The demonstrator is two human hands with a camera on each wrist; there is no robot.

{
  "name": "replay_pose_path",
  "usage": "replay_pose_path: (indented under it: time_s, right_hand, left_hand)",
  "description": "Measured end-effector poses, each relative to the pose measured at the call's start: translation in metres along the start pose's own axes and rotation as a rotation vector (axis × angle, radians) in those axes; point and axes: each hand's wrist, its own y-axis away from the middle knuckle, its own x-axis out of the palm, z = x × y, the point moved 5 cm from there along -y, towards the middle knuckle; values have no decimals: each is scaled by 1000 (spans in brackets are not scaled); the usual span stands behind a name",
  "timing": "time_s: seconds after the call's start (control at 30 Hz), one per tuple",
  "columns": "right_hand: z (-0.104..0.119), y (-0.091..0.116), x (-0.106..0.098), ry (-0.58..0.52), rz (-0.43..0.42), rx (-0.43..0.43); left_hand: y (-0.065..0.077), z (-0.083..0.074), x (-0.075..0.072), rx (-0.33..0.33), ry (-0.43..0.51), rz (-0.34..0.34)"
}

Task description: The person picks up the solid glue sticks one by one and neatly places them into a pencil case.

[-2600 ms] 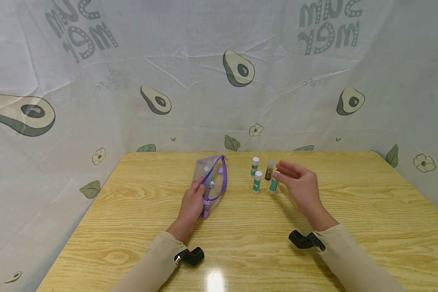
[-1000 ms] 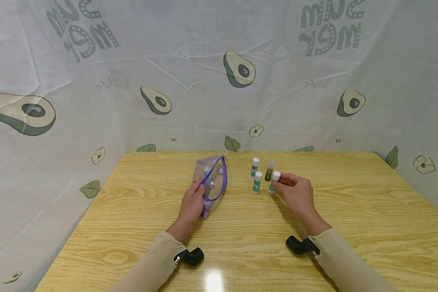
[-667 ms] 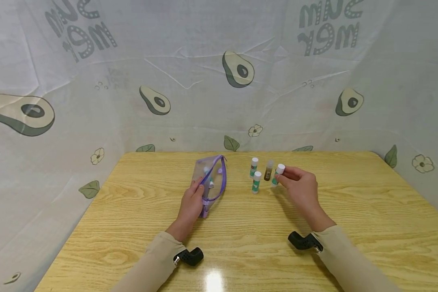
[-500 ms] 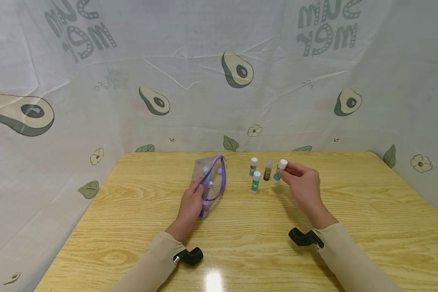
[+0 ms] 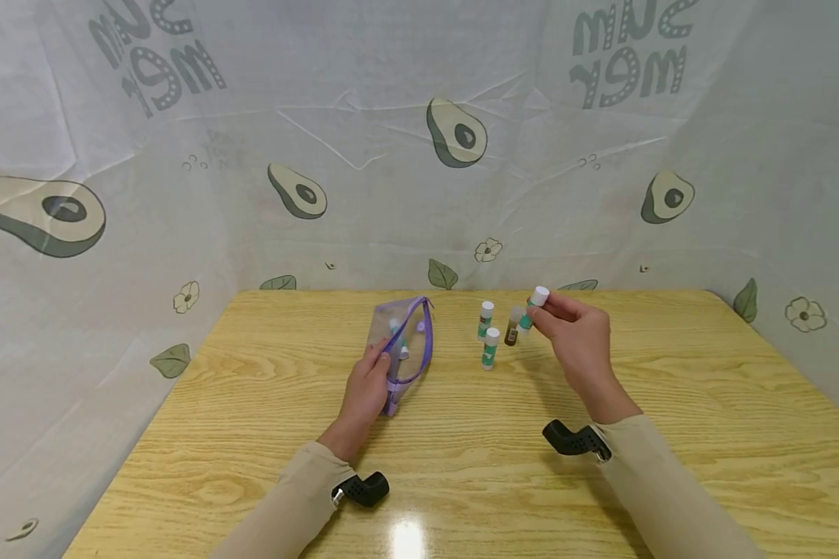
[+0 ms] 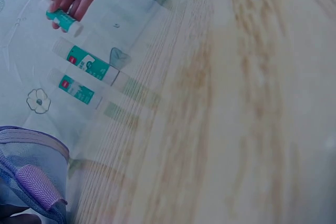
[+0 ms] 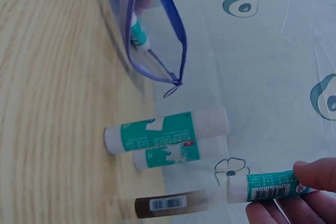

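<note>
My right hand (image 5: 582,340) pinches a green-labelled glue stick with a white cap (image 7: 269,186) between thumb and fingers, tilted and raised above the table. Just left of it in the head view stand a brown glue stick (image 5: 512,329) with a clear cap and two more green glue sticks, a front one (image 5: 489,349) and a back one (image 5: 485,320), all upright. My left hand (image 5: 366,388) grips the near side of a see-through pouch (image 5: 380,324) with purple zip edging, its mouth gaping to the right. Inside the pouch lies another green glue stick (image 7: 138,36).
Everything stands on a wood-grain table (image 5: 475,458). A pale cloth (image 5: 363,256) printed with avocados hangs behind the table and along both sides. A black wrist camera (image 5: 363,491) sits on the left sleeve, another camera (image 5: 576,439) on the right one.
My right hand has taken hold of the nearest right glue stick, lifted it off the table and moved it up and back, tilting it. The left hand and pouch stay put.
</note>
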Motion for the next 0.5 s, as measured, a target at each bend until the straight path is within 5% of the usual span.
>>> replay_pose_path:
  time_s: [0.5]
  right_hand:
    - [27,-8,20,-57,-32,-36]
  left_hand:
    - [0,-2,-1,0,21,-7]
